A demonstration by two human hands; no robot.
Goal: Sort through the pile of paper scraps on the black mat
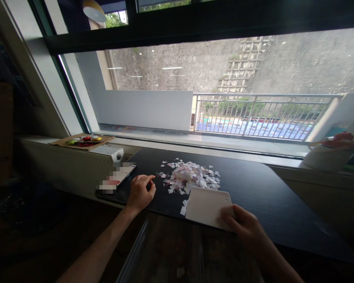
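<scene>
A loose heap of small paper pieces (191,175), white with some pinkish ones, lies on the black tabletop (250,188). My right hand (244,222) grips a flat white plastic scraper (208,206) by its right end, thumb on top. The scraper has rounded corners and a small hole, and is just in front of the heap, with a few pieces showing at its left edge. Left of the heap, my left hand (141,192) is at the table with fingers loosely curled. A gap shows between its thumb and index finger, with nothing visible there.
A phone (124,177) lies at the table's left end. Below the front edge is a clear plastic container (144,239), dimly lit. A white heater-like box (110,151) and cardboard (61,142) with colourful items stand by the window. A pale object (327,155) sits at the right sill.
</scene>
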